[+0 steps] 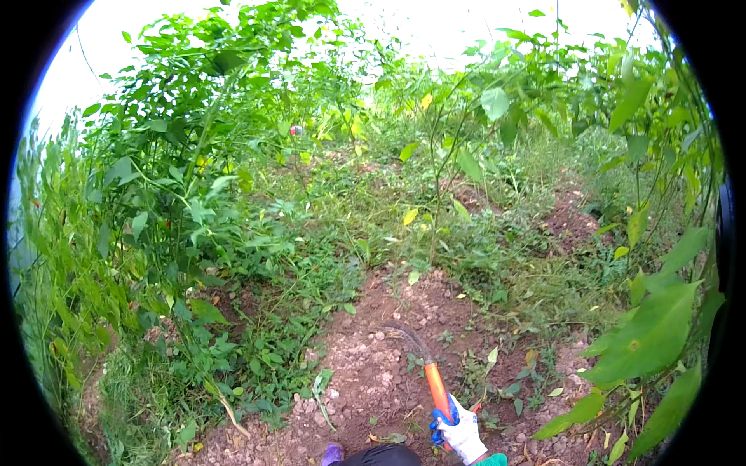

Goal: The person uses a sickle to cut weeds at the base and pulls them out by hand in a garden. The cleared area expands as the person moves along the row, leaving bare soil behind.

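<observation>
My right hand (460, 431), in a white glove with blue palm and fingers, is closed round the orange handle of a sickle (436, 385) at the lower middle. The sickle's dark curved blade points up and to the left, over or against the bare brown soil (367, 373); whether it touches the ground I cannot tell. Small weeds (446, 338) grow close to the blade. My left hand is out of view. Before me, a patch of crumbly soil meets low green weeds (303, 268).
Tall leafy pepper plants (169, 215) with a few red fruits stand at left. Large leaves (647, 338) hang close at right. A thin plant (434, 192) rises beyond the soil patch. A dark-clothed knee (382, 456) and a purple shoe (332, 453) show at the bottom edge.
</observation>
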{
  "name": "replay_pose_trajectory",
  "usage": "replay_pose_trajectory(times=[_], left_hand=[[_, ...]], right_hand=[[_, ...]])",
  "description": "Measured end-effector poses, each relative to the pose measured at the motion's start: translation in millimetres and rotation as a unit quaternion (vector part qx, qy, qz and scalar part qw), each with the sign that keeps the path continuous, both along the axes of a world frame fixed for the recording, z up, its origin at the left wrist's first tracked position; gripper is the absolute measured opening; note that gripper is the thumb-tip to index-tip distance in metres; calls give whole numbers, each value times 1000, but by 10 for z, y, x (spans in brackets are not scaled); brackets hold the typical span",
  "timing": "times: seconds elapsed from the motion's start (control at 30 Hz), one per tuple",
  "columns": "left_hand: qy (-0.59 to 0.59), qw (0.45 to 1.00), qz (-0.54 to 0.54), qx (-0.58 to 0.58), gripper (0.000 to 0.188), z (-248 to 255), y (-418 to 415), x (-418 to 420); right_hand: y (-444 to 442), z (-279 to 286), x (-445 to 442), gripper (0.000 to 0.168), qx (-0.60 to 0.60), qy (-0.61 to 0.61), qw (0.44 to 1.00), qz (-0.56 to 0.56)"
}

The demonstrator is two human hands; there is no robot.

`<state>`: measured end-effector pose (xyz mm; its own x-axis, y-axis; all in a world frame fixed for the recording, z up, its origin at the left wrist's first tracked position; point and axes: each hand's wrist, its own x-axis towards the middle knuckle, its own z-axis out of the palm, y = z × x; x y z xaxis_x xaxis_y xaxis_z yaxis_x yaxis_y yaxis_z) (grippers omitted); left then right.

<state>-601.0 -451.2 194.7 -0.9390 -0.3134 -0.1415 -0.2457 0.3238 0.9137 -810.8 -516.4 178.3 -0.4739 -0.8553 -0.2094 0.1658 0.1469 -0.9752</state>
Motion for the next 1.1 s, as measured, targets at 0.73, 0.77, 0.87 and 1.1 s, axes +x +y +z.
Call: replay_pose_trajectory(times=[0.73, 0.77, 0.87, 1.1], left_hand=[[-162, 948, 183, -201, 47, -851, -3400, 2192], [-126, 964, 149, -179, 49, -1028, -3484, 2028], [-47, 965, 114, -231, 52, -1413, -3788, 1409], [-182, 773, 454, -404, 89, -2256, -5485, 531]], right_hand=[[-2075, -1008, 728, 31, 68, -74, 991, 91], [-2045, -1127, 797, 29, 92, -105, 988, 66], [-1918, -1413, 899, 31, 117, -102, 987, 28], [-2053, -1356, 1230, 51, 121, -126, 984, -19]])
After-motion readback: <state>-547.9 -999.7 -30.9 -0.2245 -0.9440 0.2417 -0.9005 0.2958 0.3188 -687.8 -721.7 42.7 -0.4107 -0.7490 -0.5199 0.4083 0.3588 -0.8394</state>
